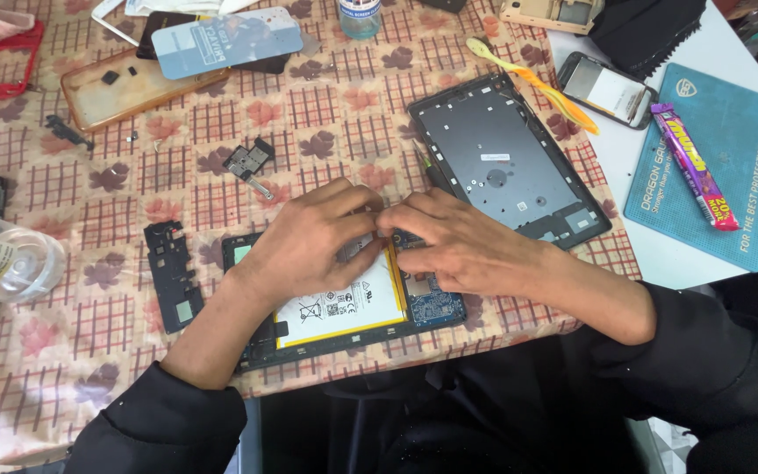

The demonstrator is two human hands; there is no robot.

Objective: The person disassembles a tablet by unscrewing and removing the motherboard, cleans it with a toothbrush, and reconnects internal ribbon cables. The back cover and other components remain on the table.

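Observation:
An opened tablet [344, 329] lies at the table's near edge, showing a white battery [344, 303] with a yellow border and a blue circuit board [436, 303]. My left hand [309, 241] rests on the tablet's upper left part, fingers bent over the battery's top. My right hand [449, 237] lies over the upper right part. The fingertips of both hands meet at the tablet's top middle, pinching something too small to make out. The tablet's dark back cover [506, 162] lies just beyond my right hand.
A black plastic frame piece [173, 276] lies left of the tablet, a small metal part [249, 162] beyond it. A clear bottle [2, 259] is at far left. An orange phone case [129, 83], yellow toothbrush [532, 83], phone [607, 88], candy bar [693, 162] and teal mat [721, 167] lie farther off.

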